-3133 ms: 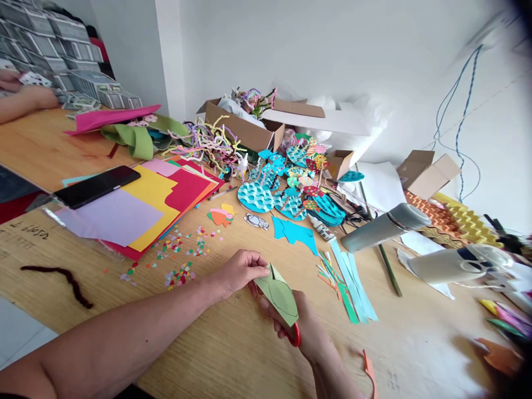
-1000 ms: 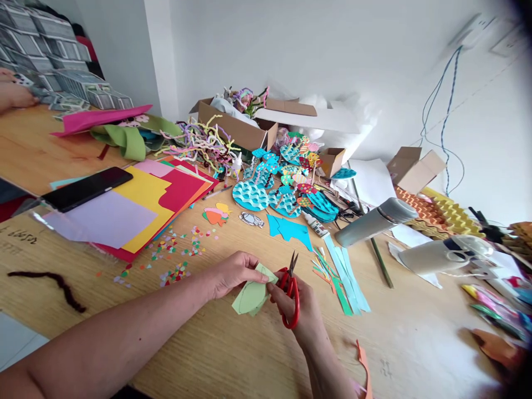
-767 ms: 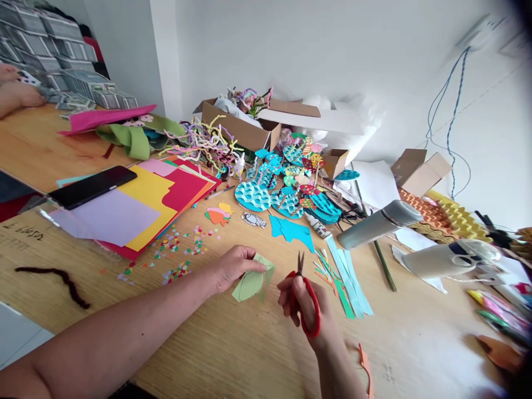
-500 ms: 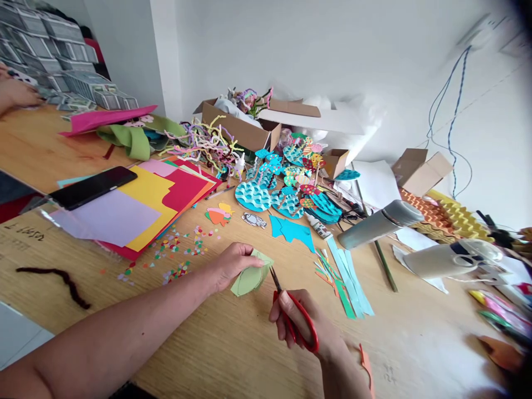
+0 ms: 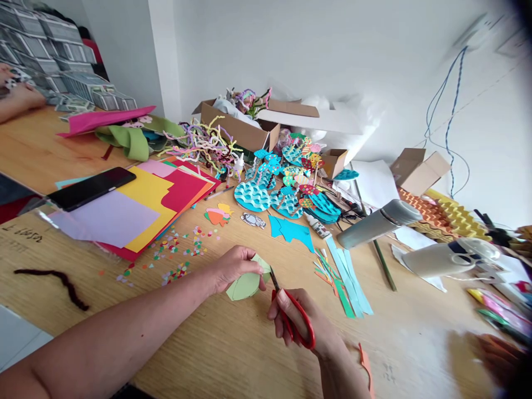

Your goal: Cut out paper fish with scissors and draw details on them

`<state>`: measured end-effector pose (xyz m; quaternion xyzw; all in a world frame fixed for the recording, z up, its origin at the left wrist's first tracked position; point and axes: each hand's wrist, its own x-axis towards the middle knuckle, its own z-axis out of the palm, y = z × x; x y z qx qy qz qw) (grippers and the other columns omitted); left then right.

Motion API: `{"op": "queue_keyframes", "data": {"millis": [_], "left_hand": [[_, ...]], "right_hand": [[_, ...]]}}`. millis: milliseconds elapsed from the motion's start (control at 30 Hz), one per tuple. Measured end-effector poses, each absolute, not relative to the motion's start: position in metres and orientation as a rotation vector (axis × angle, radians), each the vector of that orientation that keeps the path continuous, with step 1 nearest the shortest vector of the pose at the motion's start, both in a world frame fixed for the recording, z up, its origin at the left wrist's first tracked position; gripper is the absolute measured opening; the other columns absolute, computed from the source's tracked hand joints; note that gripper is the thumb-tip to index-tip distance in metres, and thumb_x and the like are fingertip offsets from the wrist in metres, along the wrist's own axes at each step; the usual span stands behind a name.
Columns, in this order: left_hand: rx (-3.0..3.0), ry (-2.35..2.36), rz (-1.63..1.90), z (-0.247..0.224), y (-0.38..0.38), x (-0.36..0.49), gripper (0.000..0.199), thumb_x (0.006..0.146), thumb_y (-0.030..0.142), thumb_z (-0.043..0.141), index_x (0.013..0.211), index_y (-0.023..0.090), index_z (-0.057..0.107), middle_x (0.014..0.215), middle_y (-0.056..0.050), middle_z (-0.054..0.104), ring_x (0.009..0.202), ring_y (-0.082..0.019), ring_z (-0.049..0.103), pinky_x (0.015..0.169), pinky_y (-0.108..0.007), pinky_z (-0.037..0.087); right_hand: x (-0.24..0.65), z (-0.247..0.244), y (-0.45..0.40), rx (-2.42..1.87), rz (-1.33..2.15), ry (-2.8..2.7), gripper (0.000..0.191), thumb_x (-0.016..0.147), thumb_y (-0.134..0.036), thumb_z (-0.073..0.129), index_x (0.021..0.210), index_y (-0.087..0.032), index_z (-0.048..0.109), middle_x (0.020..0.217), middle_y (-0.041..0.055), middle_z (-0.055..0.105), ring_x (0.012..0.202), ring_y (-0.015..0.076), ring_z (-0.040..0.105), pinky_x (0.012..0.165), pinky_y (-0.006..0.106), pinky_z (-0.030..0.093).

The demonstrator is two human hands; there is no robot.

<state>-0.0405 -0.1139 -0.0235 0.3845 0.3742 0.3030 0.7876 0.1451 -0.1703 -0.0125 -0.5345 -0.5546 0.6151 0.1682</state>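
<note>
My left hand (image 5: 239, 269) pinches a piece of light green paper (image 5: 244, 286) with a curved outline drawn on it. In my right hand (image 5: 297, 318) is a pair of scissors (image 5: 307, 323) with red handles, its dark blades pointing up and left. The blade tips meet the right edge of the green paper; whether the blades are parted is too small to tell. Beyond my hands lie fish-shaped paper cutouts (image 5: 218, 216), a small printed cutout (image 5: 253, 220) and a jagged blue paper piece (image 5: 286, 231).
Coloured paper sheets (image 5: 141, 216) with a black phone (image 5: 92, 188) lie left, confetti bits (image 5: 178, 271) beside them. Blue wavy crafts (image 5: 252, 195) and pipe cleaners (image 5: 203, 138) fill the back. Two bottles (image 5: 374, 224) stand right. Another person's hand (image 5: 25, 100) shows at far left.
My left hand has turned the green paper slightly and shifted it a little left and down. The scissors stay at its right edge. A blurred brown shape at the far right has moved.
</note>
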Motion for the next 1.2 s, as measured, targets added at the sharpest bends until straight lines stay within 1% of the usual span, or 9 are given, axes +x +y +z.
{"op": "queue_keyframes", "data": {"millis": [167, 300, 533, 767, 933, 1033, 1200], "left_hand": [[0.843, 0.800, 0.651, -0.0261, -0.1131, -0.0412, 0.019, 0.055, 0.028, 0.068, 0.064, 0.014, 0.060, 0.054, -0.005, 0.064, 0.047, -0.013, 0.054, 0.048, -0.023, 0.034], [0.832, 0.791, 0.639, -0.0289, -0.1129, -0.0420, 0.023, 0.054, 0.030, 0.073, 0.065, 0.013, 0.062, 0.054, -0.004, 0.063, 0.046, -0.011, 0.052, 0.046, -0.022, 0.033], [0.844, 0.808, 0.610, -0.0272, -0.1138, -0.0419, 0.026, 0.054, 0.034, 0.077, 0.059, 0.012, 0.064, 0.052, -0.002, 0.061, 0.044, -0.010, 0.049, 0.046, -0.022, 0.033], [0.874, 0.835, 0.568, -0.0289, -0.1122, -0.0425, 0.020, 0.053, 0.029, 0.074, 0.058, 0.014, 0.062, 0.050, 0.000, 0.060, 0.040, -0.009, 0.046, 0.042, -0.022, 0.031], [0.913, 0.819, 0.550, -0.0320, -0.1116, -0.0432, 0.018, 0.055, 0.029, 0.072, 0.060, 0.015, 0.062, 0.050, 0.000, 0.061, 0.040, -0.009, 0.046, 0.041, -0.022, 0.031], [0.919, 0.814, 0.540, -0.0322, -0.1118, -0.0439, 0.020, 0.055, 0.030, 0.073, 0.060, 0.014, 0.061, 0.051, 0.000, 0.061, 0.040, -0.009, 0.046, 0.042, -0.023, 0.031], [0.947, 0.810, 0.522, -0.0335, -0.1107, -0.0444, 0.025, 0.054, 0.034, 0.074, 0.060, 0.013, 0.062, 0.053, -0.002, 0.061, 0.042, -0.009, 0.047, 0.043, -0.023, 0.031]], "right_hand": [[0.1453, -0.0138, -0.1700, -1.518, 1.752, -1.571, 0.065, 0.077, -0.076, 0.043, 0.068, -0.014, 0.060, 0.045, -0.0003, 0.056, 0.033, 0.0077, 0.046, 0.034, 0.018, 0.026], [0.1443, -0.0146, -0.1700, -1.545, 1.759, -1.547, 0.065, 0.075, -0.077, 0.044, 0.066, -0.015, 0.059, 0.044, -0.0009, 0.055, 0.032, 0.0078, 0.046, 0.034, 0.018, 0.026], [0.1434, -0.0147, -0.1707, -1.559, 1.759, -1.561, 0.065, 0.075, -0.077, 0.044, 0.065, -0.015, 0.058, 0.043, -0.0009, 0.055, 0.031, 0.0079, 0.045, 0.033, 0.018, 0.025], [0.1439, -0.0117, -0.1699, -1.462, 1.769, -1.636, 0.063, 0.078, -0.074, 0.044, 0.068, -0.014, 0.058, 0.049, 0.0002, 0.056, 0.036, 0.0079, 0.047, 0.038, 0.019, 0.032], [0.1441, -0.0102, -0.1705, -1.406, 1.770, -1.683, 0.060, 0.081, -0.072, 0.044, 0.070, -0.015, 0.058, 0.054, 0.0015, 0.057, 0.042, 0.0102, 0.051, 0.043, 0.021, 0.036], [0.1442, -0.0101, -0.1701, -1.401, 1.778, -1.694, 0.059, 0.080, -0.073, 0.045, 0.070, -0.016, 0.058, 0.054, 0.0017, 0.057, 0.042, 0.0109, 0.051, 0.044, 0.022, 0.037], [0.1456, -0.0138, -0.1690, -1.396, 1.782, -1.695, 0.062, 0.079, -0.075, 0.044, 0.069, -0.015, 0.058, 0.052, 0.0015, 0.056, 0.039, 0.0098, 0.049, 0.041, 0.022, 0.036]]}}
